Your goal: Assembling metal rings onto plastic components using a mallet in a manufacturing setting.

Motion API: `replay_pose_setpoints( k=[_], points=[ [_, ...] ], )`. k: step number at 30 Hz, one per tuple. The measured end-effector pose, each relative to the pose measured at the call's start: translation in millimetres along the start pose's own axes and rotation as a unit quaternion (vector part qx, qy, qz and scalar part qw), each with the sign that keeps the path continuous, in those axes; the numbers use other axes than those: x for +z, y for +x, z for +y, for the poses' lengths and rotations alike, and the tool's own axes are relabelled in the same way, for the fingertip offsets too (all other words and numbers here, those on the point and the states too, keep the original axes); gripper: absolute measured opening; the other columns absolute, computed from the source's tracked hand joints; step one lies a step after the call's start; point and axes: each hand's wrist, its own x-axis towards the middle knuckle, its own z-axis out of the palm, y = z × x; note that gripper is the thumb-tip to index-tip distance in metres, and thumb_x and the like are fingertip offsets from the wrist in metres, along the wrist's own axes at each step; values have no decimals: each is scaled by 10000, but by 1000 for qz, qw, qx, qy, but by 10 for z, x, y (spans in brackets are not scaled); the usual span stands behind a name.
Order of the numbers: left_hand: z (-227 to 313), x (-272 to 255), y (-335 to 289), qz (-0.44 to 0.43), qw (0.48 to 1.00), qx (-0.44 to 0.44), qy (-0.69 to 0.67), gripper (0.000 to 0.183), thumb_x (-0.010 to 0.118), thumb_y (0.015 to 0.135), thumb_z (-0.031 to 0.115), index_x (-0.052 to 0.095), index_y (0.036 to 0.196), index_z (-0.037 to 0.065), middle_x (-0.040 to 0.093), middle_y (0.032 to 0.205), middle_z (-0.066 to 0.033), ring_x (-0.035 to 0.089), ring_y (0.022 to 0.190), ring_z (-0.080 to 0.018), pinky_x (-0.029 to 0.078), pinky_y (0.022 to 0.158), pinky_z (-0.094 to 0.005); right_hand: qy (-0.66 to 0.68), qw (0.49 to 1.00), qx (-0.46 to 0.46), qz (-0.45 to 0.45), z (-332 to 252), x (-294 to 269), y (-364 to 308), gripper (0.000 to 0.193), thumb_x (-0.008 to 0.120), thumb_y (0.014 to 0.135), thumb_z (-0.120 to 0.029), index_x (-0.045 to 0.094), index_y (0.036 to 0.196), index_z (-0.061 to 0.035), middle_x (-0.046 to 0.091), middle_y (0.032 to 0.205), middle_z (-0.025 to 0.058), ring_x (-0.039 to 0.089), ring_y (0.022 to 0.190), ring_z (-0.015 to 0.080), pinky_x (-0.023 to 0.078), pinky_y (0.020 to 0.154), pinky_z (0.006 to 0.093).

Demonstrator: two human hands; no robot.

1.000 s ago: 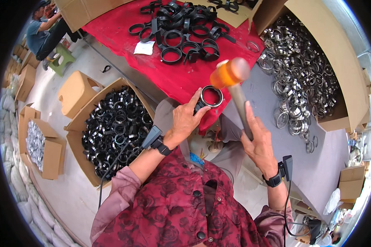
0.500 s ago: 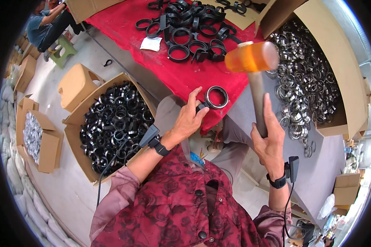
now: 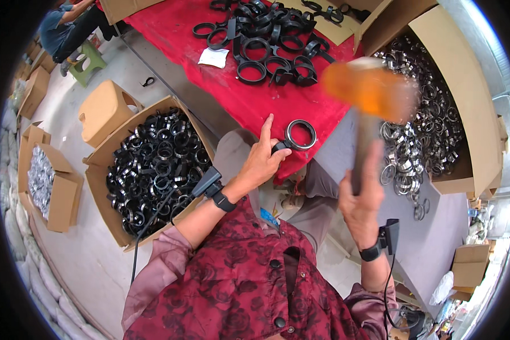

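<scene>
My left hand (image 3: pixel 264 154) is closed on the stubby black handle of a ring part (image 3: pixel 289 137), a black ring with a shiny metal band. The ring rests at the near edge of the red cloth, and my index finger points away from it. In my right hand (image 3: pixel 361 198) is a mallet with an orange head (image 3: pixel 369 92), raised above the cloth to the right of the ring. Motion blurs the mallet and fingers. Farther back lies a pile of black rings with handles (image 3: pixel 266 42), next to a white paper (image 3: pixel 213 58).
A carton (image 3: pixel 93 168) full of black banded rings stands at my left, beside a tan stool (image 3: pixel 105 113). On the right, loose metal rings (image 3: pixel 402 153) spill from a large tipped carton (image 3: pixel 481 107) onto a grey tabletop (image 3: pixel 419 249). Another person (image 3: pixel 68 28) sits at far left.
The mallet has swung to the right and tilted, and my right hand has shifted with it. My left hand still holds the ring part in nearly the same spot. The view has shifted slightly.
</scene>
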Motion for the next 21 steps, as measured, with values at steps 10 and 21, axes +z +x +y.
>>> replay_pose_setpoints(
  k=[10, 21],
  points=[
    [-247, 176, -27, 80, 989, 94, 83, 807, 639, 986, 148, 157, 1625, 43, 689, 865, -199, 683, 804, -317, 499, 828, -381, 0, 998, 63, 0, 97, -127, 179, 844, 587, 835, 113, 304, 1614, -46, 510, 1489, 302, 631, 1266, 391, 511, 1007, 380],
    [30, 259, -98, 87, 996, 15, -9, 667, 657, 955, 118, 336, 1532, 24, 641, 741, -185, 684, 716, -391, 509, 718, -446, -15, 996, 85, 19, -18, -304, -100, 804, 616, 833, 81, 382, 1588, -63, 497, 1486, 326, 641, 1233, 426, 502, 1025, 424]
  ],
)
